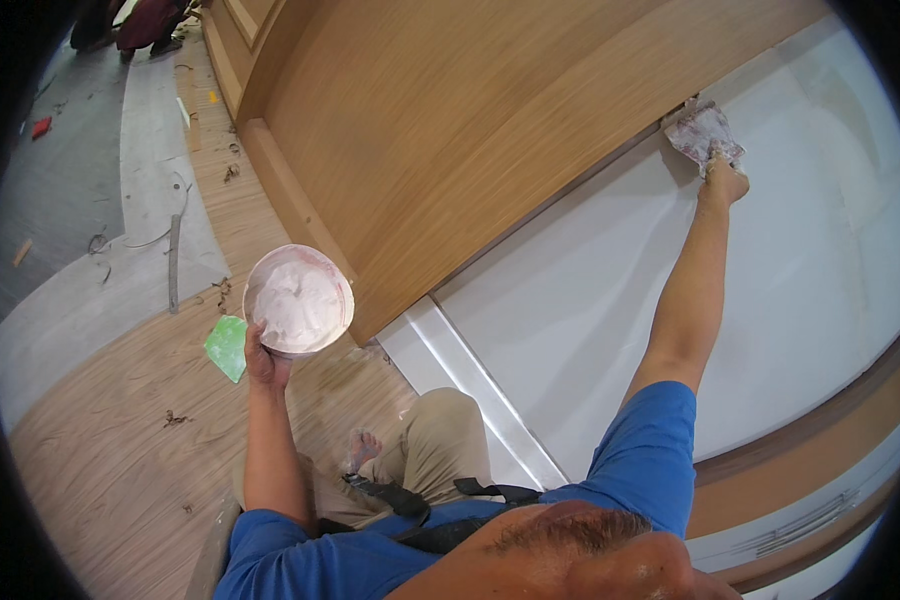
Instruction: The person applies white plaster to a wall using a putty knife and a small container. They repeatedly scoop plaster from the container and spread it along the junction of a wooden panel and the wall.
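Observation:
My left hand is closed on the rim of a round bowl, thumb on the inside. Pale, pinkish-white filler paste fills much of it. Just beside that hand shows a green, flat-edged piece smeared with white; whether I hold it or it lies on the floor, I cannot tell. With the arm stretched far to the right, my right hand grips a putty knife. Its broad blade is caked with paste and lies at the seam between the white panel and the wood-grain panel.
A shiny metal strip crosses the white surface near my knee. Scraps and shavings litter the wood-look floor. A grey strip and a red object lie farther left. Another person is at the far upper left.

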A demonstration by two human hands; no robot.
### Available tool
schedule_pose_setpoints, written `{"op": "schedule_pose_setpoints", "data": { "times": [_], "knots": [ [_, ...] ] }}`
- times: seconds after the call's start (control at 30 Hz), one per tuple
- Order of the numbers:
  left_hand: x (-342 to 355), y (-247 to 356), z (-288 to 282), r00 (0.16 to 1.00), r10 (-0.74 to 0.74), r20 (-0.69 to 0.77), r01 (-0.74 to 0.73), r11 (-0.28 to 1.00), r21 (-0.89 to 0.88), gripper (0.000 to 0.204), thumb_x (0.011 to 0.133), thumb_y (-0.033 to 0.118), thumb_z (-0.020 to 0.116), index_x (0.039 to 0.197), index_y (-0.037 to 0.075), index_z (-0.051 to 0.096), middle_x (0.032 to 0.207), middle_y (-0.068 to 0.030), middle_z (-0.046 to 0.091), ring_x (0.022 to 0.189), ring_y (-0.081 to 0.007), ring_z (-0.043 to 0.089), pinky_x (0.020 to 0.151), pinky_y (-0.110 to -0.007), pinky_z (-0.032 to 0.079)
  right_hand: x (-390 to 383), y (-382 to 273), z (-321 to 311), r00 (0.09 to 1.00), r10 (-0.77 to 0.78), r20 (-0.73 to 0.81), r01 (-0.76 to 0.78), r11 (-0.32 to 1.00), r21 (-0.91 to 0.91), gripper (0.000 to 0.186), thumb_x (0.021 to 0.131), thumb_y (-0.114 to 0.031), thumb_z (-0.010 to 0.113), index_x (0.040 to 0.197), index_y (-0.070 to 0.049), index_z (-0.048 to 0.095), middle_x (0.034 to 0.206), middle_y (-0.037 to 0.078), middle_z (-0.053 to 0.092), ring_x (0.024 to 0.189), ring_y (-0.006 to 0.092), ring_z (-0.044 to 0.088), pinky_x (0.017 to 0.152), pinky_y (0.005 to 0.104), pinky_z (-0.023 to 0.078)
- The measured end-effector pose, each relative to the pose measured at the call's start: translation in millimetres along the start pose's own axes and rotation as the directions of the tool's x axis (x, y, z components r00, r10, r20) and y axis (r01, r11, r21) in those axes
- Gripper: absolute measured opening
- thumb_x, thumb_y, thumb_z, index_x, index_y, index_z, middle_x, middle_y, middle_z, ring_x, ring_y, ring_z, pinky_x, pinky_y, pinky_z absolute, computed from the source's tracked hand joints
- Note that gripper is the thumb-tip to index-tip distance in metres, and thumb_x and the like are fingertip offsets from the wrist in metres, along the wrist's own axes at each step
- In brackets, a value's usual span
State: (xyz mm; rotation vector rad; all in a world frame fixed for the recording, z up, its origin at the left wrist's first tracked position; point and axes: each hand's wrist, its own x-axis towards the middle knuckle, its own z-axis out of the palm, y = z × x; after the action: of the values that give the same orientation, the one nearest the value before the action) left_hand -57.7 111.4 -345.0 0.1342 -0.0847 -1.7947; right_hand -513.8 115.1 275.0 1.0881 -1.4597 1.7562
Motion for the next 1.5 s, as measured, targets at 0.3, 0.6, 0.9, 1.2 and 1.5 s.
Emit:
{"op": "schedule_pose_setpoints", "data": {
  "times": [0.3,0.6,0.9,1.2,1.5],
  "knots": [
    [-2,5,10,1.0,0.025,0.008,-0.025,0.999,0.028,0.065,0.084,0.026,0.061,0.139,-0.002,0.042,0.136,-0.0143,0.054,0.126,-0.029,0.053,0.109,-0.045,0.042,6,16,19,0.997,0.062,-0.046,-0.066,0.994,-0.09,0.046,0.072,-0.01,0.086,0.1,0.018,0.064,0.091,0.02,0.07,0.079,0.0223,0.068,0.072,0.032,0.053],
    [-3,6,8,1.0,0.027,-0.003,-0.027,0.999,0.019,0.065,0.084,0.025,0.061,0.14,-0.002,0.042,0.137,-0.0143,0.054,0.126,-0.0295,0.053,0.109,-0.045,0.042,-4,-8,17,0.995,0.068,-0.074,-0.097,0.838,-0.536,0.06,0.064,-0.034,0.089,0.092,0.015,0.067,0.1,0.027,0.069,0.092,0.0351,0.069,0.084,0.0395,0.053],
    [-1,5,7,0.999,0.029,0.02,-0.029,1.0,0.004,0.063,0.085,0.025,0.062,0.139,0.0,0.043,0.137,-0.0142,0.054,0.126,-0.029,0.053,0.11,-0.044,0.04,-13,-12,3,0.996,-0.016,-0.089,-0.05,0.723,-0.689,0.06,0.063,-0.039,0.086,0.089,0.013,0.068,0.097,0.029,0.069,0.094,0.0391,0.068,0.086,0.044,0.053],
    [-1,3,3,1.0,0.024,0.005,-0.025,0.999,0.041,0.063,0.086,0.028,0.06,0.14,0.0,0.042,0.138,-0.0139,0.054,0.127,-0.0286,0.052,0.109,-0.045,0.04,0,-48,-69,0.864,-0.461,0.204,0.443,0.5,-0.744,0.036,0.076,-0.035,0.076,0.091,-0.002,0.074,0.083,0.019,0.071,0.081,0.0364,0.069,0.076,0.0437,0.052],
    [2,2,3,1.0,0.013,0.004,-0.013,1.0,0.022,0.062,0.087,0.027,0.059,0.14,-0.001,0.043,0.137,-0.0139,0.054,0.127,-0.0281,0.052,0.11,-0.044,0.039,-60,-84,-84,0.662,-0.333,0.671,0.749,0.282,-0.599,0.021,0.084,-0.026,0.063,0.098,-0.011,0.07,0.087,0.019,0.068,0.083,0.0406,0.065,0.072,0.0464,0.051]
  ]
}}
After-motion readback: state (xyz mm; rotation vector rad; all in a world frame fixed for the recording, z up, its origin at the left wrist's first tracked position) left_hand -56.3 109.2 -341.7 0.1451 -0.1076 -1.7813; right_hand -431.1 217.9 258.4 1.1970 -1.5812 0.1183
